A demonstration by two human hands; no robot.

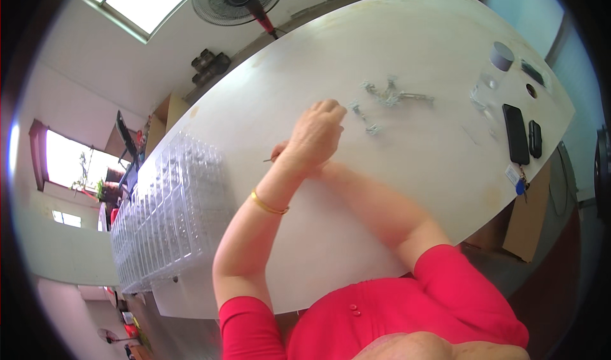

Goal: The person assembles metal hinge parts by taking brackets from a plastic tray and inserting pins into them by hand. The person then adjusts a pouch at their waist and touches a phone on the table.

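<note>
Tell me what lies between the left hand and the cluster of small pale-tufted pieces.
A separate thin piece with pale ends lies between the left hand and the cluster, seen in the head view.

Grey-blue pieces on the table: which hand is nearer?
Left. The left hand is to the left of the grey-blue pieces, apart from them. The right hand, mostly hidden beneath the left, shows farther left, on the side away from the pieces.

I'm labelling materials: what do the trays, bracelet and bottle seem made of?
Trays: probably clear plastic, glossy, see-through with bright highlights.
Bracelet: likely gold-coloured metal, polished, from its yellow shine.
Bottle: see-through body, so plastic or glass; unclear which.
</note>
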